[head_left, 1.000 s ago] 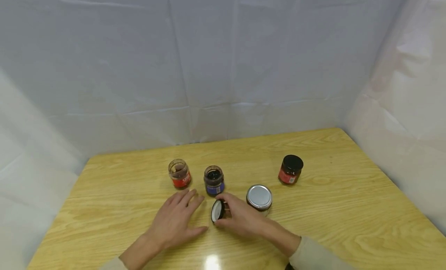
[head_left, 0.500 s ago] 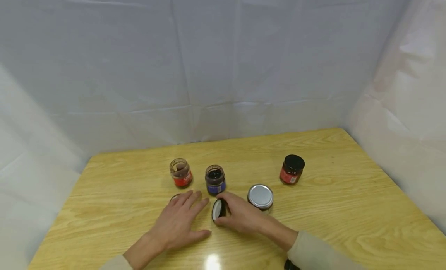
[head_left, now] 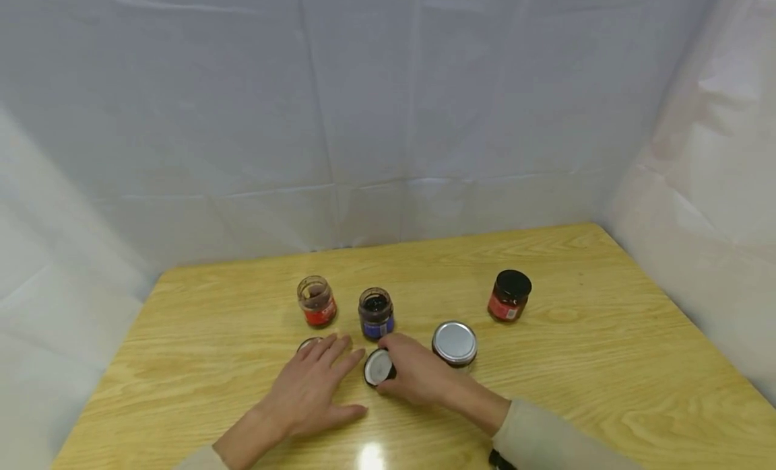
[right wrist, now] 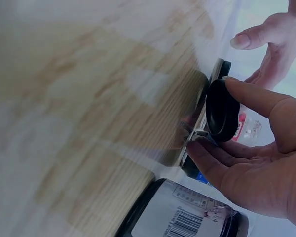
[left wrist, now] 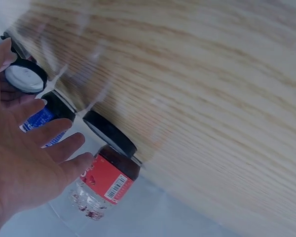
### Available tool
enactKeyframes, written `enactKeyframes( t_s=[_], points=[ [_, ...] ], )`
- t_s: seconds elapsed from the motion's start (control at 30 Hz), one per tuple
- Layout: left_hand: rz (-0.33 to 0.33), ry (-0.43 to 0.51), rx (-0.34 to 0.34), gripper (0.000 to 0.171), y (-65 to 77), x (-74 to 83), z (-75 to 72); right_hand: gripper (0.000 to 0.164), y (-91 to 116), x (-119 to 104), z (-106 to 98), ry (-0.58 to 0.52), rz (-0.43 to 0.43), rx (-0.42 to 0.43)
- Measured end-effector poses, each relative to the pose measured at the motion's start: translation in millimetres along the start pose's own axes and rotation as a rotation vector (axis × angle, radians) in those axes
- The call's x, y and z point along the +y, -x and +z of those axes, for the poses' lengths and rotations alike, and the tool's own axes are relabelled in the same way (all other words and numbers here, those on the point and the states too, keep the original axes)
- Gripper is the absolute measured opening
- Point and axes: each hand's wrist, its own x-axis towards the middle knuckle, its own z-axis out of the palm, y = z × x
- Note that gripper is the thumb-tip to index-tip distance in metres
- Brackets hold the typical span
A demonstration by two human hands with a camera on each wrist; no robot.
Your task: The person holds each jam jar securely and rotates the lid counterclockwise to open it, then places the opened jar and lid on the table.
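Observation:
My right hand [head_left: 418, 372] pinches a black jar lid [head_left: 378, 367] between thumb and fingers, its white inside tilted up. In the right wrist view the black outer side of that lid [right wrist: 221, 111] faces the camera. My left hand [head_left: 309, 389] is spread palm down low over the table and holds nothing. A second black lid [left wrist: 110, 132], partly hidden by the left fingers in the head view, lies by the red-labelled jar. That jar [head_left: 317, 301] and the blue-labelled jar [head_left: 376, 314] both stand lidless with dark contents.
A silver-lidded jar [head_left: 455, 343] stands just right of my right hand. Farther right is a black-lidded jar with a red label [head_left: 509, 296]. A small black object [head_left: 500, 460] shows by the right sleeve. White sheeting [head_left: 364, 120] hangs behind the wooden table [head_left: 582, 362].
The lid in my right hand has tipped from nearly on edge to flatter, showing more of its white inside. My left hand has shifted slightly, uncovering the rim of the second lid.

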Motion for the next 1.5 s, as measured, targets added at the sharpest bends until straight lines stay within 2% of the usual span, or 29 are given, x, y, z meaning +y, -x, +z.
enactKeyframes(
  t_s=[0.43, 0.77, 0.93, 1.07, 1.27, 1.4, 1.5],
  points=[
    [0.019, -0.042, 0.011, 0.075, 1.8, 0.0, -1.7, 0.051, 1, -3, 2, 0.147, -0.017, 0.031],
    [0.018, -0.051, 0.011, 0.075, 4.4, -0.4, -1.6, 0.047, -1, -3, 3, 0.174, -0.043, 0.031],
    [0.017, -0.055, 0.015, 0.076, 6.0, -1.2, -0.6, 0.055, 0, -4, 2, 0.176, -0.038, 0.017],
    [0.005, -0.054, 0.021, 0.076, 6.4, -1.0, -0.9, 0.066, 5, -7, 0, 0.152, 0.002, -0.013],
    [-0.029, -0.051, 0.040, 0.077, 6.3, 0.3, -6.0, 0.070, 17, -14, -16, 0.101, 0.039, -0.075],
    [-0.055, -0.086, 0.072, 0.078, 7.4, 1.2, -14.2, 0.066, 27, -20, -31, 0.099, 0.000, -0.089],
    [-0.046, -0.113, 0.108, 0.079, 8.4, 3.1, -20.7, 0.063, 34, -22, -43, 0.093, -0.048, -0.090]
  ],
)
